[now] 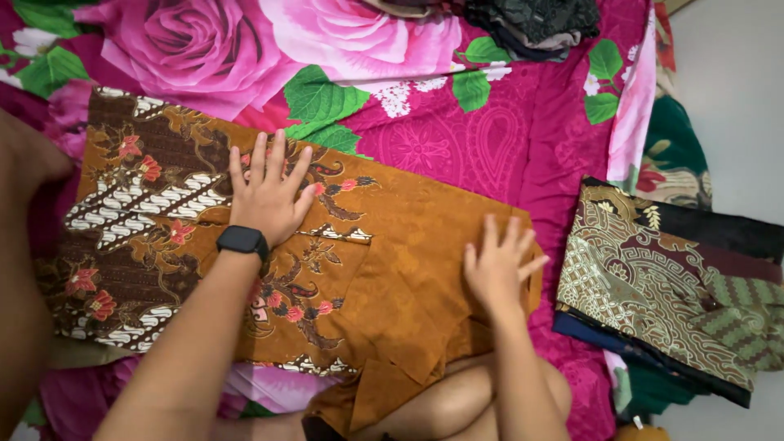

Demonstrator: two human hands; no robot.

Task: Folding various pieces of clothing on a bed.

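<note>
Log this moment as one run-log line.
left hand flat on orange batik shirt | right hand flat on shirt | folded stack beside

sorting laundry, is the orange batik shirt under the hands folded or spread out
Partly folded: the orange batik shirt lies flat on the floral bedsheet, one side turned over, left hand and right hand pressing it.

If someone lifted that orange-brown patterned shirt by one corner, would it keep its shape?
Probably not. The shirt lies flat under the left hand and right hand, and its lower edge droops over the knee, so it looks floppy. It seems thin and light, and would likely bunch if pushed across the floral bedsheet.
</note>
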